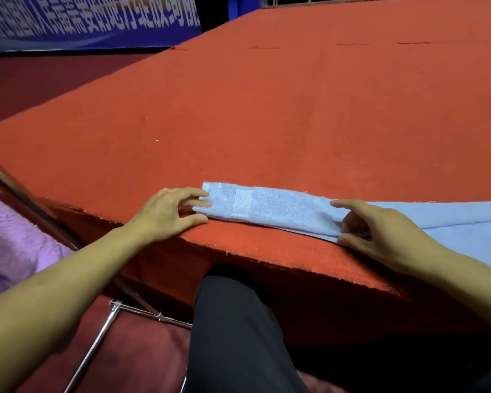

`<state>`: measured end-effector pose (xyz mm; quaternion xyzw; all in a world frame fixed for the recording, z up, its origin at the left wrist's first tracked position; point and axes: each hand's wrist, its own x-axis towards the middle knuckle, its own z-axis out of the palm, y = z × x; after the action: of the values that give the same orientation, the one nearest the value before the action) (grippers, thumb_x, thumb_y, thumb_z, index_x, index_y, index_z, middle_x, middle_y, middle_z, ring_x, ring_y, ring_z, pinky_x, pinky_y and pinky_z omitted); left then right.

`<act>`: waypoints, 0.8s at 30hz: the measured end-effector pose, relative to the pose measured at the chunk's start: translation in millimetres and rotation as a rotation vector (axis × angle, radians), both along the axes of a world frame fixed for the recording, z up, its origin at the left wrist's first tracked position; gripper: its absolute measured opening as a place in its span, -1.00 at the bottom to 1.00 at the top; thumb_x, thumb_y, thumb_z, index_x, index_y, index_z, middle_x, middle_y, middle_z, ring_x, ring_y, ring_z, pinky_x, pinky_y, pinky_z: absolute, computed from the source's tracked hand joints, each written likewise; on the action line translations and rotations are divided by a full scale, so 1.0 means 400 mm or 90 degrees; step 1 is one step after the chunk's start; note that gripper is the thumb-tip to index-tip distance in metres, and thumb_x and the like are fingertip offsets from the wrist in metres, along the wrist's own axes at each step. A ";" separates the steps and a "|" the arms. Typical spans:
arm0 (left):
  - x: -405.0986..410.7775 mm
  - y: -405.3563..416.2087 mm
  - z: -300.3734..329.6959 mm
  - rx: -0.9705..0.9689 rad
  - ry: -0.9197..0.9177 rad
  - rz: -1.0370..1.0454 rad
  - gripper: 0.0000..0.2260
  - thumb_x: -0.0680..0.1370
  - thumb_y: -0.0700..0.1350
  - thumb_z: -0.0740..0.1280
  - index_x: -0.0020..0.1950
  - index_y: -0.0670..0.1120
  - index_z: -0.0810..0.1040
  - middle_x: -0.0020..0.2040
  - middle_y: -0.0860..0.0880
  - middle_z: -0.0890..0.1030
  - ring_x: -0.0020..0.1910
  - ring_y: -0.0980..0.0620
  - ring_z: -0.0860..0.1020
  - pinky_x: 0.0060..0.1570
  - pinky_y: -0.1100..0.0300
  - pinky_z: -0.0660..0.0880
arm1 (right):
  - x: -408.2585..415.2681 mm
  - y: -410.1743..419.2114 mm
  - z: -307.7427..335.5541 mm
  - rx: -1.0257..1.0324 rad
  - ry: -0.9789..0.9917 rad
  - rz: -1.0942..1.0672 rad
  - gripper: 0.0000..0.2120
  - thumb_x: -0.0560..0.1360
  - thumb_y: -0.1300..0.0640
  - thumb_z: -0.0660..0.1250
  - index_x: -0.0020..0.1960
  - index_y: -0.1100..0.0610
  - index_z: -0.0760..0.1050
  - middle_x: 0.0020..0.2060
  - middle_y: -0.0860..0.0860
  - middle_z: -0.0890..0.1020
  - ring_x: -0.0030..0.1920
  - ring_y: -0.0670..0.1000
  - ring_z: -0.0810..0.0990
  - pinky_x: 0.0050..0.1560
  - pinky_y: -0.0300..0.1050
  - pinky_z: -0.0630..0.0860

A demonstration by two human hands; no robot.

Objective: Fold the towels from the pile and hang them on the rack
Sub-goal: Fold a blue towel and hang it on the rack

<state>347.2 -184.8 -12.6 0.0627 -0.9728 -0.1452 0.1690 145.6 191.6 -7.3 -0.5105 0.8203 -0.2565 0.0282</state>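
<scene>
I see the long pale-blue terry towel (281, 209), folded narrow, along the near edge of the red felt-covered tabletop (267, 109). My left hand (165, 212) pinches its left end; my right hand (380, 231) grips its near folded edge (fingers curled under).

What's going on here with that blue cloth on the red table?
A person is folding a light blue terry towel on the red felt-covered table. The left hand pinches the towel's narrow end, while the right hand grips it further along. It lies as a long strip at the table's near edge. A metal rack with a fluffy purple towel stands alongside, left.
</scene>
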 end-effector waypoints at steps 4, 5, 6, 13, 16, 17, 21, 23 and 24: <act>-0.011 -0.020 -0.011 -0.125 0.029 -0.023 -0.61 0.49 0.21 0.27 0.23 0.05 0.55 0.02 0.10 0.66 0.01 -0.01 0.60 0.06 0.06 0.48 | -0.001 -0.006 -0.001 0.026 0.031 0.001 -0.38 0.42 -0.09 0.47 0.40 -0.21 0.30 -0.08 -0.34 0.54 -0.07 -0.18 0.55 -0.01 -0.09 0.54; -0.014 -0.025 -0.015 -0.149 0.033 -0.017 -0.63 0.52 0.19 0.26 0.23 0.05 0.55 -0.05 0.04 0.65 -0.08 -0.05 0.59 0.00 0.06 0.49 | 0.000 -0.008 -0.005 0.021 0.046 0.004 -0.42 0.44 -0.04 0.45 0.40 -0.19 0.31 -0.08 -0.32 0.55 -0.10 -0.17 0.55 -0.03 -0.09 0.54; -0.017 -0.027 -0.018 -0.166 0.045 -0.009 -0.65 0.53 0.18 0.25 0.24 0.06 0.53 -0.12 0.00 0.61 -0.17 -0.07 0.57 -0.05 0.08 0.48 | 0.001 -0.010 -0.007 0.013 0.060 0.003 -0.45 0.47 0.01 0.43 0.40 -0.16 0.32 -0.09 -0.30 0.55 -0.14 -0.18 0.54 -0.06 -0.09 0.53; -0.005 -0.052 0.021 -0.239 0.116 0.009 -0.67 0.57 0.10 0.25 0.25 -0.02 0.56 -0.27 -0.06 0.47 -0.32 -0.09 0.44 -0.17 0.07 0.38 | 0.031 -0.043 0.008 -0.033 0.089 0.004 -0.47 0.49 0.02 0.39 0.41 -0.14 0.30 -0.11 -0.25 0.55 -0.22 -0.14 0.53 -0.18 -0.18 0.45; 0.008 -0.055 0.002 -0.201 0.041 -0.010 -0.65 0.58 0.17 0.21 0.25 0.02 0.54 -0.22 -0.04 0.54 -0.27 -0.11 0.52 -0.13 0.04 0.45 | 0.042 -0.048 -0.004 0.011 0.101 0.018 -0.48 0.51 0.02 0.37 0.43 -0.12 0.32 -0.07 -0.22 0.60 -0.08 -0.03 0.58 -0.08 -0.06 0.51; 0.009 -0.051 0.002 -0.188 0.036 -0.013 -0.64 0.60 0.19 0.18 0.23 0.01 0.56 -0.19 -0.02 0.58 -0.24 -0.11 0.53 -0.11 0.04 0.45 | 0.042 -0.044 -0.005 0.014 0.102 0.022 -0.47 0.50 0.01 0.38 0.43 -0.11 0.32 -0.05 -0.22 0.60 -0.06 -0.04 0.58 -0.05 -0.05 0.52; -0.052 0.018 0.043 -0.194 0.121 -0.017 -0.64 0.57 0.09 0.18 0.21 -0.06 0.59 -0.14 0.08 0.67 -0.19 -0.08 0.50 -0.11 0.02 0.42 | 0.017 -0.005 0.017 -0.020 0.020 -0.005 -0.44 0.47 -0.05 0.41 0.41 -0.16 0.30 -0.08 -0.29 0.57 -0.11 -0.15 0.54 -0.08 -0.20 0.47; -0.122 0.095 0.068 -0.142 0.135 -0.010 -0.65 0.56 0.09 0.17 0.23 -0.02 0.57 -0.13 0.11 0.67 -0.18 -0.04 0.48 -0.08 0.04 0.45 | -0.013 0.031 0.028 -0.060 0.001 -0.039 -0.47 0.47 0.01 0.43 0.39 -0.13 0.34 -0.12 -0.27 0.59 -0.15 -0.14 0.54 -0.14 -0.28 0.44; -0.162 0.144 0.076 -0.117 0.130 -0.023 -0.65 0.55 0.10 0.17 0.22 0.00 0.57 -0.13 0.13 0.66 -0.18 -0.02 0.49 -0.08 0.06 0.46 | -0.032 0.056 0.032 -0.070 -0.004 -0.058 -0.47 0.47 0.05 0.44 0.38 -0.10 0.36 -0.14 -0.26 0.60 -0.17 -0.14 0.54 -0.16 -0.31 0.42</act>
<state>282.5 -127.0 17.8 0.0146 -0.9607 -0.0641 0.2698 133.0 213.9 5.5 -0.4723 0.8273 -0.3041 -0.0093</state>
